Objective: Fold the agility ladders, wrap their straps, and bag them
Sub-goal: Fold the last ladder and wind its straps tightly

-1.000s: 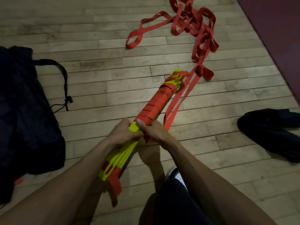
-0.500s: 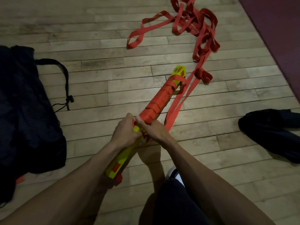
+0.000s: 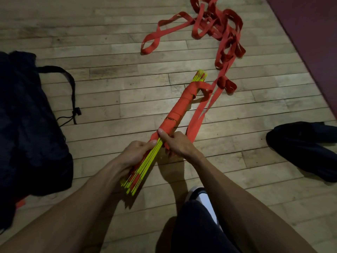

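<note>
Head view, one frame. Item: bundle of yellow rungs (image 3: 140, 170), stacked flat, lying aslant from lower centre toward upper right, its far end (image 3: 200, 76) near the floor. Red strap (image 3: 179, 108) wound tightly round the bundle's upper half; the near yellow end fans out bare. Left hand (image 3: 135, 154), centre frame, fingers curled round the bare rungs just below the wrapping. Right hand (image 3: 176, 143), just beside it, thumb pressed on the wrap's lower edge, fingers curled round the bundle and strap. Loose strap (image 3: 209, 28) runs from the right hand's side up to a tangled heap at upper right. Dark drawstring bag (image 3: 27, 125) at left edge. Dark cloth item (image 3: 306, 148) at right edge, identity unclear. Wooden plank floor (image 3: 109, 88) beneath all. White shoe tip (image 3: 202, 198) at lower centre.
</note>
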A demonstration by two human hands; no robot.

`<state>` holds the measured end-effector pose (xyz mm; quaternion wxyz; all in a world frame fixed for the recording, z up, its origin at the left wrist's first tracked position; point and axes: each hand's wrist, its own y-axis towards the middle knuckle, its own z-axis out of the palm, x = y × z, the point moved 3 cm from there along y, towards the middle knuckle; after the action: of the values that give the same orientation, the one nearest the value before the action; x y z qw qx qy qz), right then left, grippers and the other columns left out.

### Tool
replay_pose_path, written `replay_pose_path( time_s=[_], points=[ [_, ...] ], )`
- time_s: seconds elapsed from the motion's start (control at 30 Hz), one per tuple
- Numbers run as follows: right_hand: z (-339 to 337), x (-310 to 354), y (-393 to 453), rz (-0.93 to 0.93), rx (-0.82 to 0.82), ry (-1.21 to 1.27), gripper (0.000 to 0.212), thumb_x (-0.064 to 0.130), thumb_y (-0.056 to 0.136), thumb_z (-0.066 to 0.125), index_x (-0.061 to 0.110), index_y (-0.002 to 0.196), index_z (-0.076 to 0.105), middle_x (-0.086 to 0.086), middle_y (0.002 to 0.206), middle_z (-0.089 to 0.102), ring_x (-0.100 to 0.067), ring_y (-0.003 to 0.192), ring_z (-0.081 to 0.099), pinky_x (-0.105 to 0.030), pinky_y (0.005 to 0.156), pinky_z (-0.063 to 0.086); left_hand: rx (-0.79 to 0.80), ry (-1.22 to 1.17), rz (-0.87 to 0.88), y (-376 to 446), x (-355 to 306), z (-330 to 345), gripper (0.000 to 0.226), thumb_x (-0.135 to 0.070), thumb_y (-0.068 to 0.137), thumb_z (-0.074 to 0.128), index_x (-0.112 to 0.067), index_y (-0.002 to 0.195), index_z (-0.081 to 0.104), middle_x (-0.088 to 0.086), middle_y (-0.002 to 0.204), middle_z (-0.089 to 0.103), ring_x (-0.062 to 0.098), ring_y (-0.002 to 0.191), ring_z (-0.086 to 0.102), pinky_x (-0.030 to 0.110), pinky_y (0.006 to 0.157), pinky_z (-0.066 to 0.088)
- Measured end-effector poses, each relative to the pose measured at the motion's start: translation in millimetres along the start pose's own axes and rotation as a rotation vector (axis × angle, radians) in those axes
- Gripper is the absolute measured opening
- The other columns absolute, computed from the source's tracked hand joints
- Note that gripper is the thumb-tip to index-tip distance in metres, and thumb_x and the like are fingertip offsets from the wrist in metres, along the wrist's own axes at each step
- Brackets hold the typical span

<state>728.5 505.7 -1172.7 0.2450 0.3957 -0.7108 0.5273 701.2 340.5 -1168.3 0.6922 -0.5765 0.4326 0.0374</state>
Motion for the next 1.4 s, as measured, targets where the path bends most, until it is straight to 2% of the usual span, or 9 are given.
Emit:
replay_pose_path(
  time_s=[0.1, 0.27, 0.47, 0.63, 0.77, 0.9, 1.03, 1.23, 1.4],
  points=[
    [4, -1, 3, -0.026, 0.008, -0.106, 0.063, 0.057, 0.1, 0.044, 0.002, 0.081, 0.069, -0.012, 0.063, 0.068, -0.023, 0.051, 0.067, -0.022, 0.046, 0.048, -0.201, 0.25, 0.065, 4, -1, -5, 0.03, -0.039, 0.083, 0.079, -0.014, 0.091, 0.067, 0.004, 0.078, 0.073, 0.018, 0.072, 0.069, 0.028, 0.061, 0.049],
    [15, -10, 0, 0.074, 0.013, 0.053, 0.064, 0.06, 0.093, 0.056, -0.001, 0.091, 0.072, -0.016, 0.071, 0.07, -0.021, 0.055, 0.065, -0.026, 0.049, 0.052, -0.33, 0.611, 0.13, 2, -7, 1, 0.053, -0.043, 0.072, 0.086, -0.015, 0.096, 0.048, 0.004, 0.09, 0.061, 0.019, 0.078, 0.055, 0.033, 0.058, 0.036],
    [11, -25, 1, 0.147, 0.002, 0.187, 0.048, 0.049, 0.091, 0.067, 0.001, 0.091, 0.07, -0.008, 0.068, 0.062, -0.021, 0.057, 0.061, -0.031, 0.054, 0.052, -0.069, 0.32, 0.105, 7, -4, 1, 0.041, -0.039, 0.09, 0.073, -0.014, 0.117, 0.055, 0.003, 0.102, 0.069, 0.02, 0.092, 0.07, 0.042, 0.084, 0.058],
    [13, -23, -2, 0.115, 0.054, 0.199, 0.048, 0.05, 0.09, 0.067, 0.002, 0.085, 0.069, -0.008, 0.067, 0.062, -0.019, 0.057, 0.06, -0.031, 0.055, 0.052, 0.067, 0.366, 0.032, 4, -7, -6, 0.029, -0.034, 0.087, 0.077, -0.007, 0.099, 0.072, 0.006, 0.078, 0.075, 0.015, 0.066, 0.071, 0.026, 0.058, 0.054],
    [12, -9, -1, -0.004, 0.108, 0.128, 0.061, 0.053, 0.095, 0.058, -0.006, 0.095, 0.069, -0.022, 0.073, 0.066, -0.026, 0.061, 0.064, -0.035, 0.06, 0.053, -0.031, 0.427, 0.066, 7, -12, -10, 0.034, -0.033, 0.083, 0.08, -0.015, 0.109, 0.066, 0.005, 0.086, 0.073, 0.013, 0.066, 0.068, 0.024, 0.055, 0.051],
    [7, 3, 2, -0.084, 0.111, -0.22, 0.052, 0.052, 0.099, 0.051, 0.007, 0.077, 0.066, -0.009, 0.061, 0.068, -0.019, 0.049, 0.067, -0.024, 0.052, 0.053, -0.103, 0.394, 0.034, 2, -12, -6, 0.037, -0.021, 0.082, 0.082, -0.011, 0.098, 0.05, 0.006, 0.08, 0.065, 0.012, 0.059, 0.065, 0.026, 0.049, 0.048],
    [12, 11, -4, -0.065, 0.096, -0.234, 0.056, 0.06, 0.098, 0.045, 0.014, 0.069, 0.059, -0.003, 0.055, 0.063, -0.017, 0.045, 0.063, -0.027, 0.051, 0.054, -0.287, 0.591, 0.053, 2, -11, 0, 0.046, -0.022, 0.083, 0.078, -0.013, 0.106, 0.039, 0.004, 0.09, 0.055, 0.016, 0.073, 0.053, 0.031, 0.055, 0.037],
    [9, 4, 2, 0.007, 0.039, -0.229, 0.058, 0.068, 0.088, 0.056, 0.015, 0.066, 0.059, -0.005, 0.061, 0.062, -0.019, 0.051, 0.06, -0.036, 0.061, 0.055, -0.12, -0.105, 0.045, 3, -6, 13, 0.028, -0.003, 0.092, 0.061, -0.013, 0.102, 0.037, 0.03, 0.092, 0.062, 0.04, 0.072, 0.066, 0.062, 0.071, 0.056],
    [4, 4, 6, 0.04, 0.086, -0.045, 0.051, 0.056, 0.094, 0.057, 0.008, 0.08, 0.064, -0.007, 0.064, 0.061, -0.018, 0.05, 0.058, -0.029, 0.049, 0.05, -0.018, -0.286, 0.004, 2, -7, 5, 0.031, -0.006, 0.092, 0.068, -0.005, 0.118, 0.05, 0.03, 0.099, 0.065, 0.041, 0.084, 0.065, 0.056, 0.079, 0.055]
  ],
)
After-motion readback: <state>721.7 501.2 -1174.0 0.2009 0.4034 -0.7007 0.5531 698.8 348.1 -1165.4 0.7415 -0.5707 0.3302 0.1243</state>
